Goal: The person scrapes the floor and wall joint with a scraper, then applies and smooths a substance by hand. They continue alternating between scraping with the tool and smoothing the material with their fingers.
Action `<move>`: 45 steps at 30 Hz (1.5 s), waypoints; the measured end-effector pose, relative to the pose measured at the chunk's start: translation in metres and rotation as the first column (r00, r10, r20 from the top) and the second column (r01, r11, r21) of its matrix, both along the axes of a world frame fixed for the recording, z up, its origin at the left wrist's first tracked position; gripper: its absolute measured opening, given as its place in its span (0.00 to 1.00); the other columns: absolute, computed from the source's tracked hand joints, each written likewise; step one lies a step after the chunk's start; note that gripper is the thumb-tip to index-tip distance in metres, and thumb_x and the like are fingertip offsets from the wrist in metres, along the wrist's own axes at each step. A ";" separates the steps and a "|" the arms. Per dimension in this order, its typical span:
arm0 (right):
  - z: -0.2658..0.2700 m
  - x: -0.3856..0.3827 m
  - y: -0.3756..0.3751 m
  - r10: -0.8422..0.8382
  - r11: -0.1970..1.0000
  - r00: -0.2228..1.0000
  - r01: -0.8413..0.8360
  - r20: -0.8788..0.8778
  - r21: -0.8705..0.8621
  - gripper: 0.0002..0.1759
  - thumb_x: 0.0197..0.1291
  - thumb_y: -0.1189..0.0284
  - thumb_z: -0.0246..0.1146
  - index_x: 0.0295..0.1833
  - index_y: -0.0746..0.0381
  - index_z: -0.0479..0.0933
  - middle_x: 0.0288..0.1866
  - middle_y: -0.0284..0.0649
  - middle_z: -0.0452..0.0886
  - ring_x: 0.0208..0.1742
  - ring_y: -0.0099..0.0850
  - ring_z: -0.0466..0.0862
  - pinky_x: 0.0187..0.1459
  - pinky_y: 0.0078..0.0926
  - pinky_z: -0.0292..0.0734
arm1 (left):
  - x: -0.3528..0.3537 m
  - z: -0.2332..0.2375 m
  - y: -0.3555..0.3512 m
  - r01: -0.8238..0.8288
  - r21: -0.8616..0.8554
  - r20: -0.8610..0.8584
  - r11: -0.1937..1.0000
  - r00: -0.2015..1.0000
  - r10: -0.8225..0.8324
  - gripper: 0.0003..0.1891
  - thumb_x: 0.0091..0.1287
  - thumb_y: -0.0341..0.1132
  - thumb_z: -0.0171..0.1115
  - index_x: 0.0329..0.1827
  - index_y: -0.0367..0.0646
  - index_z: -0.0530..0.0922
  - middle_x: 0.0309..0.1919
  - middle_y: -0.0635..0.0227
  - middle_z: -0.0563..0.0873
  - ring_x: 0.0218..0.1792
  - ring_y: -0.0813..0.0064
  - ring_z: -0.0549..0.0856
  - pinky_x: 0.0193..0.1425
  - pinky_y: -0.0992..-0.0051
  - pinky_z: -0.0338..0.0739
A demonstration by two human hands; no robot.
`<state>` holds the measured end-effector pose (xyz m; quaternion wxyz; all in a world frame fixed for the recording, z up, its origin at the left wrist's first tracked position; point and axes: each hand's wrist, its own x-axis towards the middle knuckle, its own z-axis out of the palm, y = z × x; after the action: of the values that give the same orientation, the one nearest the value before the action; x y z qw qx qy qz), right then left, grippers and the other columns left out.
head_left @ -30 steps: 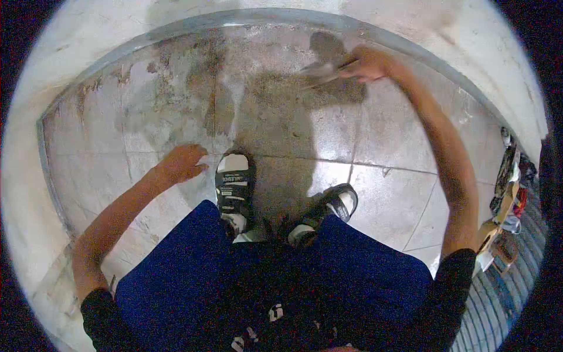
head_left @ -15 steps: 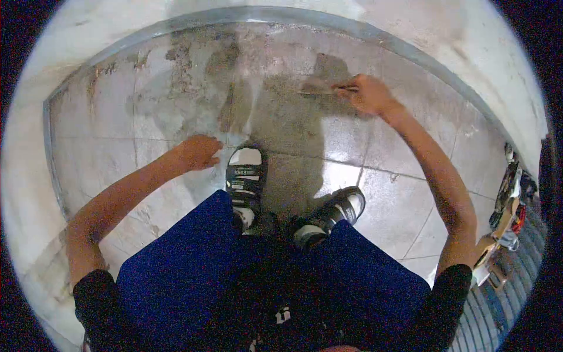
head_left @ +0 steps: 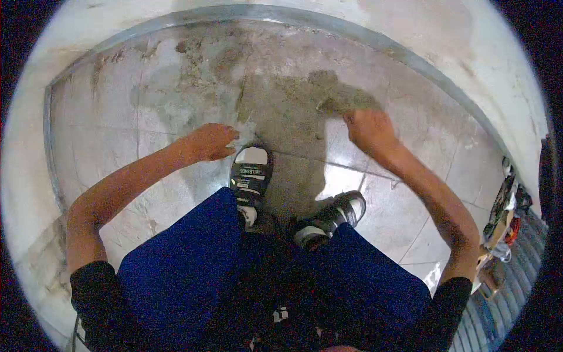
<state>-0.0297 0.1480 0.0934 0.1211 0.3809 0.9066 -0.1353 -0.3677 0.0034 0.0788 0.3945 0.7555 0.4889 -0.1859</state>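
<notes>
Over the tiled floor [head_left: 404,217], my right hand [head_left: 370,132] is closed around what looks like a flat-bladed scraper [head_left: 329,106]. Most of the handle is hidden by my fingers, and the blade blends with the dark shadow on the floor. My left hand [head_left: 214,141] is loosely bent with its fingers apart and nothing in it, just beside the tip of my left sandal [head_left: 252,170]. Grimy, damp-looking stains [head_left: 202,76] mark the tiles beyond both hands.
A grey strip [head_left: 328,22] edges the floor along the base of the pale wall [head_left: 404,14]. My right sandal [head_left: 337,216] is planted on the tiles. At the right, assorted clutter [head_left: 504,234] lies beside a ridged grey surface [head_left: 522,281].
My right hand has come nearer to me with the scraper, away from the far wall. My left hand has shifted slightly right and up in the view, staying open.
</notes>
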 end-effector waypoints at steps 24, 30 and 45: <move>-0.018 -0.053 -0.045 0.080 0.997 0.994 -0.081 0.071 0.012 0.27 0.52 0.73 0.57 0.61 0.57 0.66 0.22 0.45 0.80 0.24 0.42 0.82 0.24 0.39 0.76 | 0.008 -0.013 0.006 0.116 -0.029 -0.073 0.993 0.990 -0.118 0.21 0.59 0.44 0.59 0.52 0.41 0.73 0.47 0.52 0.80 0.48 0.52 0.79 0.52 0.58 0.74; 0.006 -0.053 -0.054 0.136 0.986 0.987 -0.126 0.082 -0.111 0.23 0.51 0.71 0.58 0.56 0.59 0.70 0.24 0.46 0.81 0.25 0.42 0.83 0.27 0.41 0.77 | 0.007 -0.016 0.005 0.150 -0.008 -0.049 0.989 0.987 -0.150 0.21 0.58 0.45 0.60 0.50 0.40 0.74 0.43 0.51 0.80 0.45 0.51 0.80 0.50 0.58 0.76; 0.012 -0.064 -0.063 0.061 0.982 0.998 -0.060 0.003 -0.181 0.23 0.48 0.71 0.58 0.50 0.71 0.68 0.26 0.52 0.80 0.26 0.43 0.83 0.25 0.40 0.77 | 0.110 -0.052 0.024 -0.472 0.530 0.367 0.704 0.876 0.311 0.26 0.59 0.39 0.57 0.58 0.32 0.68 0.53 0.46 0.76 0.55 0.49 0.75 0.57 0.61 0.72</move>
<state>-0.0940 0.0853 0.1056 0.1631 0.3412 0.9012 -0.2119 -0.2577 0.0274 0.0273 0.2207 0.7355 0.6187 0.1660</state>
